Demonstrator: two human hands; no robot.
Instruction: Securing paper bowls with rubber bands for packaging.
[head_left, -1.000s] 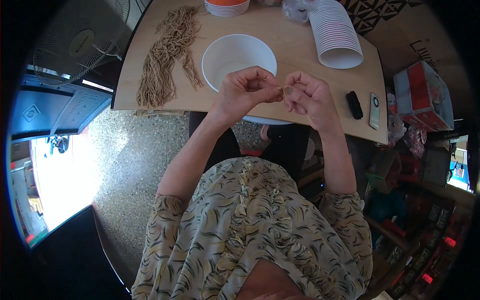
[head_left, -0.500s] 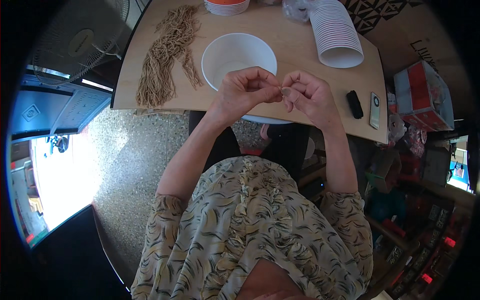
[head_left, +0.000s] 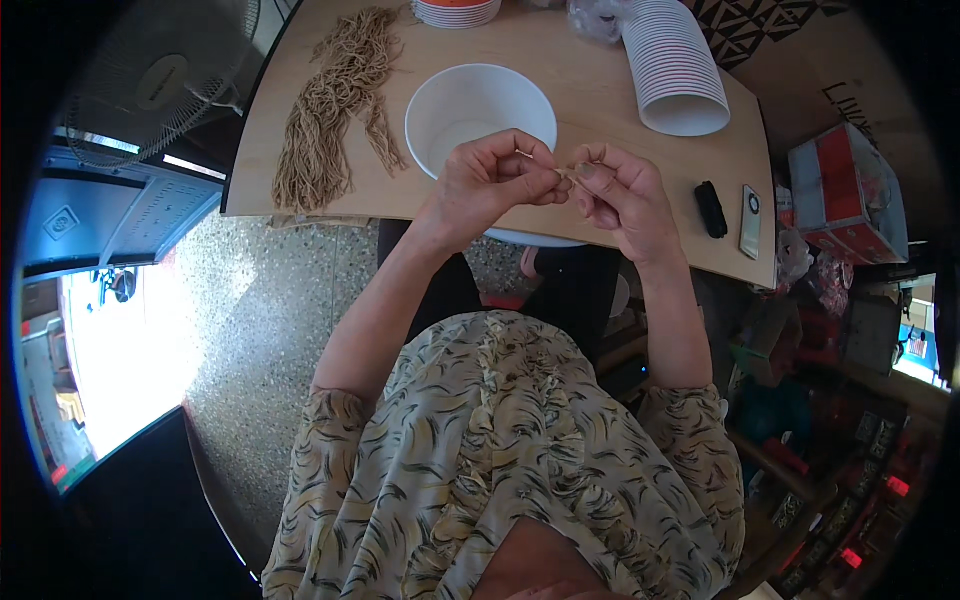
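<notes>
My left hand [head_left: 485, 190] and my right hand [head_left: 630, 200] meet fingertip to fingertip over the near edge of the table. Both are closed in a pinch on a thin, short tan strand [head_left: 566, 174], mostly hidden by the fingers. Just beyond them stands a white round tub [head_left: 480, 90], its near rim partly covered by my left hand. To the left lies a loose bundle of tan cords [head_left: 325, 125], spread lengthwise on the table.
A leaning stack of white paper tubs [head_left: 680, 70] sits at the far right of the wooden table [head_left: 590, 90]. Nearer are a black case [head_left: 710, 209] and a phone [head_left: 750, 222]. A fan [head_left: 160, 85] stands left; an open carton [head_left: 850, 195] is right.
My right hand has shifted slightly right and its fingers have turned, so more of the tan strand shows between the fingertips. My left hand has barely moved.
</notes>
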